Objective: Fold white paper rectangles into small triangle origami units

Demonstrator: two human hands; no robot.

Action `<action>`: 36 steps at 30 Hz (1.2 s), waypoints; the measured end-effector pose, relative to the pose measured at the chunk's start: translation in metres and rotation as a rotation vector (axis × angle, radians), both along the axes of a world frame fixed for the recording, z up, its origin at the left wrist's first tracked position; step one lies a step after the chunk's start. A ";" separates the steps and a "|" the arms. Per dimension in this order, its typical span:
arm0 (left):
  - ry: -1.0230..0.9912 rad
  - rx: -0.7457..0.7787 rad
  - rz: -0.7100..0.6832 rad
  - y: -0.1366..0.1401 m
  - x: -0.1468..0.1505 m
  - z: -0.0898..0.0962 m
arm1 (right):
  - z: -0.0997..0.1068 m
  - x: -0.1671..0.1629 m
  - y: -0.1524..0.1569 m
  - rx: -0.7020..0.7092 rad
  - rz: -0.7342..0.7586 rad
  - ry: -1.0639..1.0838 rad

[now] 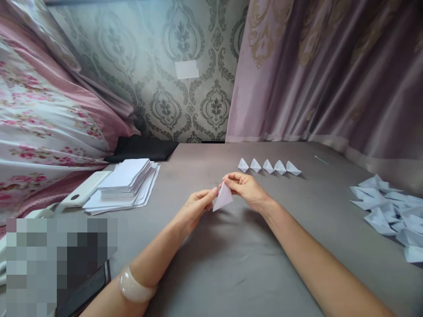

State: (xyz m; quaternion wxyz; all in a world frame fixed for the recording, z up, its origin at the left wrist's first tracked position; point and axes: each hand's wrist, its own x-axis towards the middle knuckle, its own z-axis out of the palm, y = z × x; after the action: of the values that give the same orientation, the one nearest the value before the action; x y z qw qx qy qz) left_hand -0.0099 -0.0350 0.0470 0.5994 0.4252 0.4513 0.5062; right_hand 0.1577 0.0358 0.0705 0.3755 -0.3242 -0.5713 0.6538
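A small folded piece of white paper (pixel 224 198), triangular in outline, is held up over the grey tabletop between both hands. My left hand (pixel 199 204) pinches its left side between thumb and fingers. At its upper tip, my right hand (pixel 243 187) grips it the same way. Behind the right hand stands a row of several folded white paper shapes (pixel 268 166), pointed at the top. Over at the right edge lies a loose heap of folded paper boats (pixel 390 207).
On the left is a stack of white paper sheets (pixel 125 180), with a white power strip (pixel 84 189) beside it. A black cloth (pixel 142 149) lies behind. At the lower left rests a dark phone (pixel 89 290). A thin pale stick (pixel 321 160) lies far right, near the curtain (pixel 280 88).
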 end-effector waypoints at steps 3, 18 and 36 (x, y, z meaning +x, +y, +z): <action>-0.065 -0.050 -0.031 0.000 0.001 0.001 | 0.002 0.002 -0.001 0.018 0.077 -0.005; -0.238 -0.117 -0.178 -0.004 0.004 0.003 | -0.002 -0.001 -0.005 -0.280 0.192 0.222; 0.446 0.303 0.381 -0.001 0.001 -0.004 | -0.014 -0.026 -0.026 0.593 -0.296 -0.390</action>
State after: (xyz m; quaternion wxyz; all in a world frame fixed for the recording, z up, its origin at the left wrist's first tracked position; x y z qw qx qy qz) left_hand -0.0088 -0.0357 0.0429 0.3103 0.5176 0.5626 0.5651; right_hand 0.1320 0.0096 0.0561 0.4277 -0.3986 -0.7433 0.3250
